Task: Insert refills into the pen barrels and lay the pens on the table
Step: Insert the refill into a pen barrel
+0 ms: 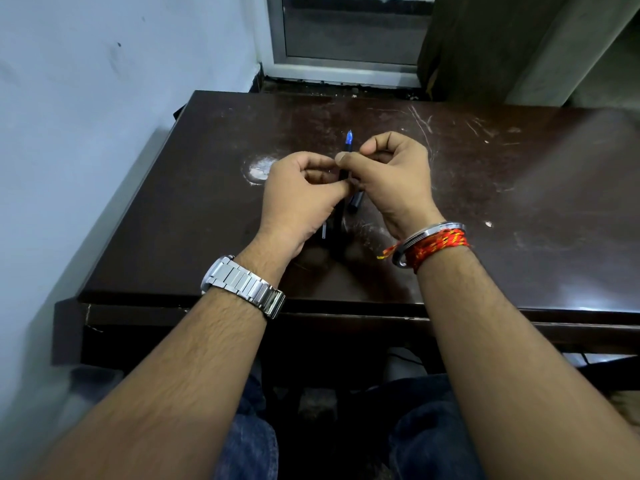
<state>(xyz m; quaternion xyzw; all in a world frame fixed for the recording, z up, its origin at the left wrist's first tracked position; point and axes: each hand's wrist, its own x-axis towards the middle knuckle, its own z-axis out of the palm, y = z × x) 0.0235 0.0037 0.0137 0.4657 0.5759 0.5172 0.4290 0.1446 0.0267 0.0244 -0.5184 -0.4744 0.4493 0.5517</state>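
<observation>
Centrally, a dark pen (343,174) with a blue tip is held between both hands above the dark brown surface (485,209). Its long axis runs away from the person, nearly straight up the picture, with the blue tip pointing to the far edge and the rest of the barrel passing down behind the knuckles. The left hand (298,202) has its fingers (320,161) curled in tightly, thumb and forefinger pinched together at the pen's left side; whether they press the barrel itself or a thin refill is too hidden to tell. The right hand (394,181) is likewise closed, its thumb and forefinger meeting at the barrel just below the blue tip, the other fingers folded into the palm. The two pinches touch or nearly touch each other at the pen.

Below the hands, more dark pen parts (337,233) lie on the surface, also running lengthwise away from the person; one open-ended dark barrel (355,204) shows just beside the right palm, and a pale thin piece (324,232) peeks out beside the left wrist. A metal watch (242,287) sits on the left wrist; a steel bangle (427,239) and red thread (438,245) circle the right. A worn pale patch (258,169) marks the surface left of the hands.
</observation>
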